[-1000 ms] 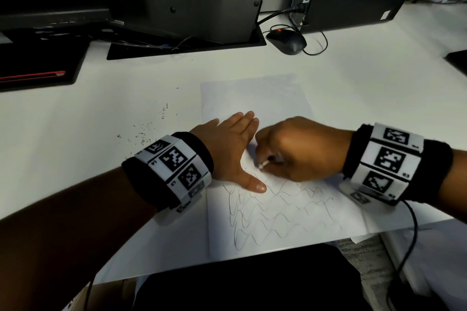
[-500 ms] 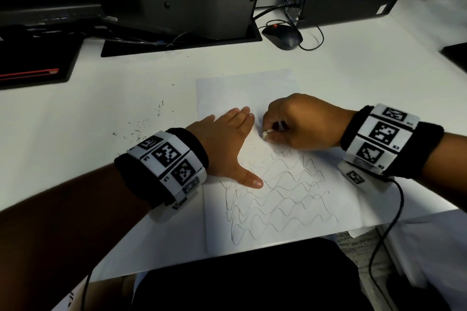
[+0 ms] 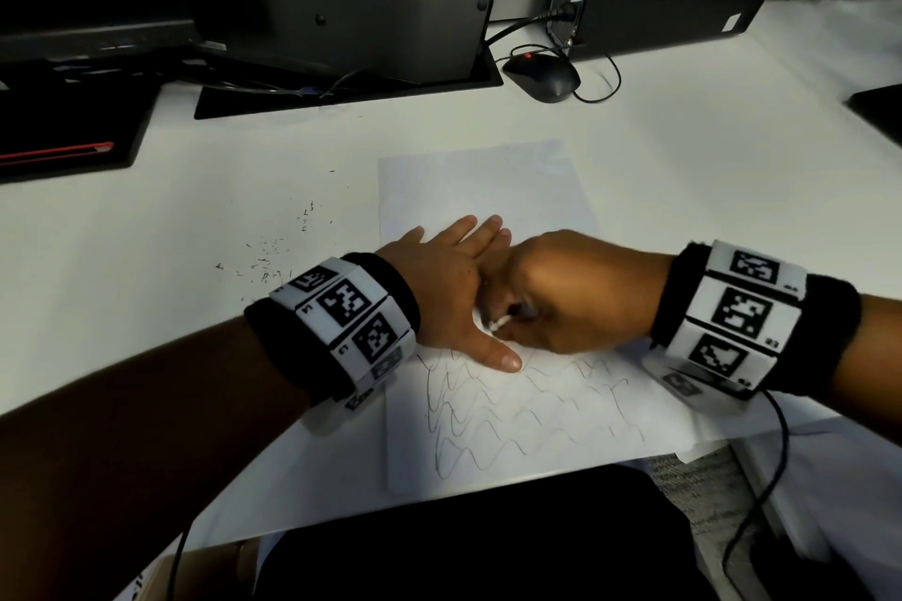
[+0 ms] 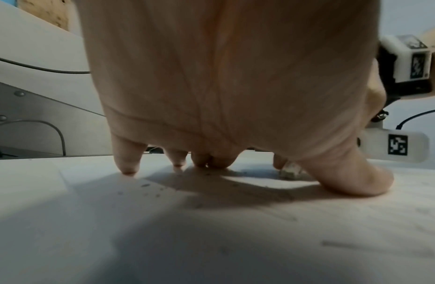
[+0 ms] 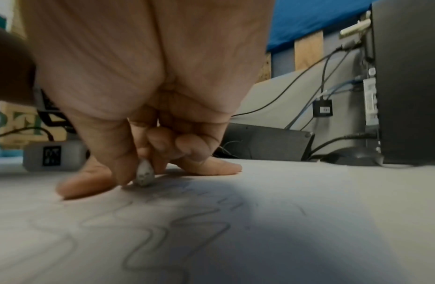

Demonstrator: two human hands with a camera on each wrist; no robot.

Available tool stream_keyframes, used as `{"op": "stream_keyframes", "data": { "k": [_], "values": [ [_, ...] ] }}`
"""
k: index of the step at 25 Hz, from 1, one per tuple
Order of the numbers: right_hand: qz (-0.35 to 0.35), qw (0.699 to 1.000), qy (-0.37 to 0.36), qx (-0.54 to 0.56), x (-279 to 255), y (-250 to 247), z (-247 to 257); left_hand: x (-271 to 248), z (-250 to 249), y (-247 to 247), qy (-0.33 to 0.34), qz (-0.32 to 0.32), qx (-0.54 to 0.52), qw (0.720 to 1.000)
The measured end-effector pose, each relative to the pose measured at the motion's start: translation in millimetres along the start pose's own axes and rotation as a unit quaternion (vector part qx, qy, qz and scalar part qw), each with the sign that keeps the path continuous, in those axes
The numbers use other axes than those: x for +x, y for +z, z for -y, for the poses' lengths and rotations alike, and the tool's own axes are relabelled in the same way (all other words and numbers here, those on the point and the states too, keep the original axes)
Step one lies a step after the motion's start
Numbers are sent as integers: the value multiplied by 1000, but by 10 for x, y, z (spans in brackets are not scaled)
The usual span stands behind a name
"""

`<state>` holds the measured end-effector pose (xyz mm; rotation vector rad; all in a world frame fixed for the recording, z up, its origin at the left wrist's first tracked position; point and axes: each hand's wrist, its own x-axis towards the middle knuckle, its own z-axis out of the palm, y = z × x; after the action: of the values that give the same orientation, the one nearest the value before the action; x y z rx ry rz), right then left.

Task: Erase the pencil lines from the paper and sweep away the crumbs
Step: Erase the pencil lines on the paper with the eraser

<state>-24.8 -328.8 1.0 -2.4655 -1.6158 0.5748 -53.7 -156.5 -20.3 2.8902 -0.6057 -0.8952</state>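
- A sheet of paper (image 3: 481,190) is lying flat on a white worktop (image 3: 683,151), its long axis running away from the person and tilting slightly right at the far end; its near edge is sitting at the worktop's front edge.
- The far half of the paper is looking blank; the near half is carrying rows of wavy pencil lines (image 3: 512,420), running roughly left to right.
- The left hand (image 3: 451,288) is lying open and flat on the paper's left part, fingers straight and pointing away, thumb (image 3: 502,359) stretched out to the right, pressing the sheet down.
- The right hand (image 3: 571,293) is curling its fingers and thumb round a small whitish eraser (image 3: 499,323); the eraser's smudged grey tip (image 5: 144,175) is touching the paper at the top of the lines, just beside the left thumb.
- The two hands are touching each other near the left fingers.
- Dark crumbs (image 3: 266,259) are lying scattered on the worktop left of the paper, and a few specks (image 4: 145,185) are lying on the sheet near the left fingertips.
- Compared with half a second ago, the right hand and eraser have come nearer to the person and to the left, from beside the left fingertips to the gap above the left thumb; the left hand is staying in place.
- A black mouse (image 3: 542,76) is sitting at the far side, well apart from the paper.
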Motion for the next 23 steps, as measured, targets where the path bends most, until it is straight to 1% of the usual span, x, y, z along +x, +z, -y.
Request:
{"op": "stream_keyframes", "data": {
  "k": [1,4,5,6,8,9,12,13,14,16,17,20,21,23],
  "values": [
    [4,1000,4,0,12,-16,-20,-2,0,1,0,-3,-3,1000],
    [-46,997,54,-5,54,-123,-169,23,8,40,-9,-11,-13,1000],
    [-52,997,54,-9,52,-109,-189,28,11,47,-10,-12,-13,1000],
    [-42,998,42,-8,46,-84,-164,31,21,47,-9,-13,-8,1000],
    [3,1000,7,19,1,-35,-51,27,28,46,-7,-11,-2,1000],
    [8,1000,9,26,-5,-42,-58,30,31,46,-8,-11,-1,1000],
    [-48,997,60,6,20,-143,-204,40,30,55,-15,-18,-1,1000],
    [-56,997,61,1,16,-129,-222,37,24,62,-15,-18,1,1000],
    [-50,998,49,1,10,-97,-211,34,25,55,-15,-18,4,1000],
    [-7,1000,18,19,-22,-40,-117,23,27,52,-16,-13,3,1000],
    [-4,999,20,25,-24,-49,-129,19,29,49,-17,-13,3,1000],
    [-59,996,66,9,-1,-145,-247,29,28,51,-20,-18,10,1000],
    [-60,996,64,7,-4,-134,-257,28,23,55,-21,-17,11,1000],
    [-23,999,34,19,-30,-93,-189,21,25,49,-21,-12,9,1000]
  ]
}}
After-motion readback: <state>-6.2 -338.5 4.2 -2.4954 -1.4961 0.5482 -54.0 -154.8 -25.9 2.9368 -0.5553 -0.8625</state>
